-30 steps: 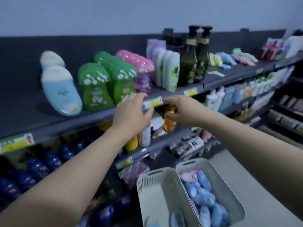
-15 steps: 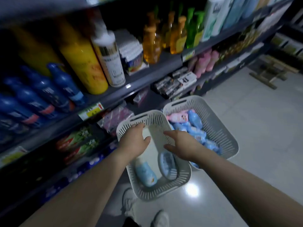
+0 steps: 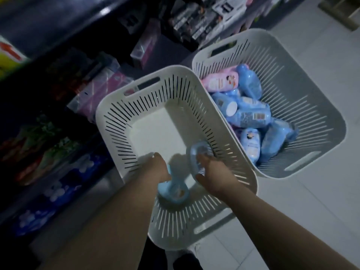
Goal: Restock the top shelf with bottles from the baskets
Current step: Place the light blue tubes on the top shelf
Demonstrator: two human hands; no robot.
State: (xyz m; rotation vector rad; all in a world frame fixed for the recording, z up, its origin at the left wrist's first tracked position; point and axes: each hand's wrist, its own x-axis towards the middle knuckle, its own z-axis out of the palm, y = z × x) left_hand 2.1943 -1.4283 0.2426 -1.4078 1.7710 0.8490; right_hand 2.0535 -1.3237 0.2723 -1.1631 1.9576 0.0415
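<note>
Head view, sweeping from the left: dark lower shelves (image 3: 58, 106) crammed with packets, too dim to read. Then down into the near basket (image 3: 109, 117), white and slotted, close against the shelving and all but emptied, with just two bottles left at its near end. Left hand (image 3: 157, 170) reaching in, fingers folded over the cap end of a pale blue bottle (image 3: 175, 192) lying flat on the basket bottom. Looks like a proper grip, though blurred by motion. Just beside it, right hand (image 3: 212, 177) curled round the lower end of a second blue bottle (image 3: 198, 152), tipped up on its edge against the basket's right wall. Reads as the pick-up step: one bottle per hand, neither lifted clear yet. Next up, most likely: drawing both straight up past the rim, then raising them to the top shelf, out of frame here. Calls for a firm hold, given smooth rounded plastic and a long lift. Further right, far basket (image 3: 311, 90), seemingly touching the near one, holding a heap of blue bottles (image 3: 251, 115) lying every which way, plus one pink bottle (image 3: 220, 81) at the back. Plenty left to restock. As for the bottles themselves: squat, rounded, glossy, pale-capped, with printed labels too small to read.
</note>
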